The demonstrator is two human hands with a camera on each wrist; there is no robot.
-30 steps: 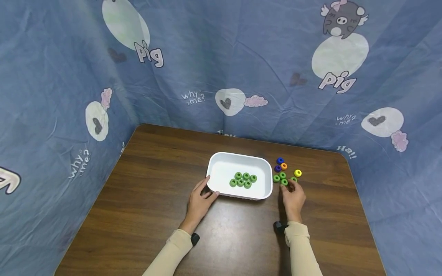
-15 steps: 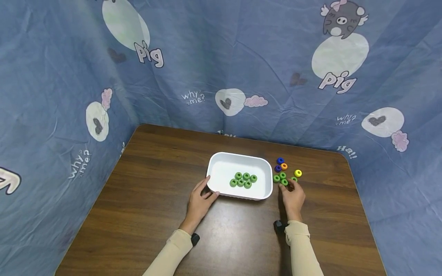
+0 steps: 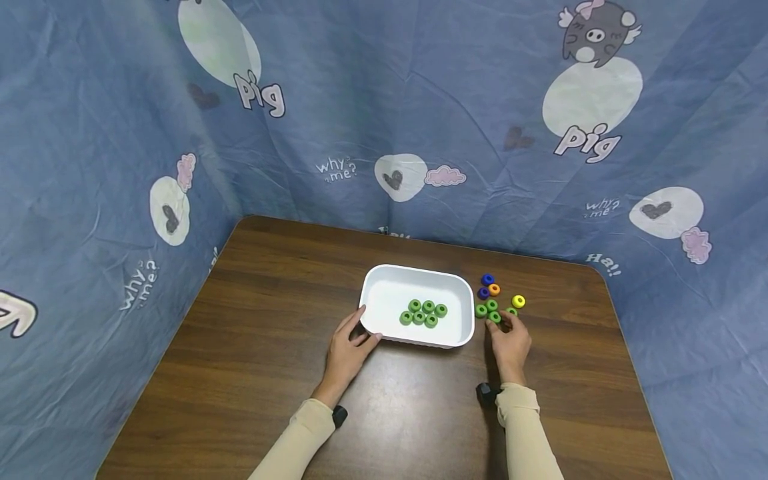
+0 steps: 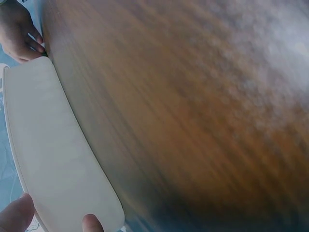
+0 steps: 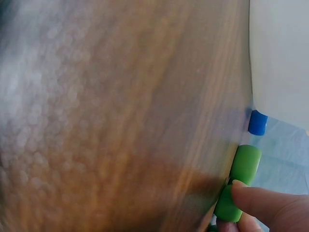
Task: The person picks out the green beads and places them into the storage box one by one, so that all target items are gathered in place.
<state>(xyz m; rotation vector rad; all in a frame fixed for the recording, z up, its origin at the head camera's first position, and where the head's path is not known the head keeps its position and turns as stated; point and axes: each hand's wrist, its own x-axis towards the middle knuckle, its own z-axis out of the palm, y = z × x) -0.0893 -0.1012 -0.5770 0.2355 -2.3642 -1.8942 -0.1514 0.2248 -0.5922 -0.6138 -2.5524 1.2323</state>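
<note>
A white rectangular tray stands on the wooden table with several green ring-shaped beads inside. My left hand touches its near left corner, thumb and forefinger spread along the two sides. In the left wrist view those fingertips lie against the outer wall. To the right of the tray, my right hand pinches a green bead between thumb and finger, close to the table. Other green beads lie around it, and one shows partly behind the fingers.
Beyond the green beads lie a blue bead, a purple-blue bead, an orange bead and a yellow bead. A blue patterned cloth hangs around the back and sides of the table.
Hardly anything differs. The right thumb has shifted slightly at the green bead, while the left hand and tray keep their places.
</note>
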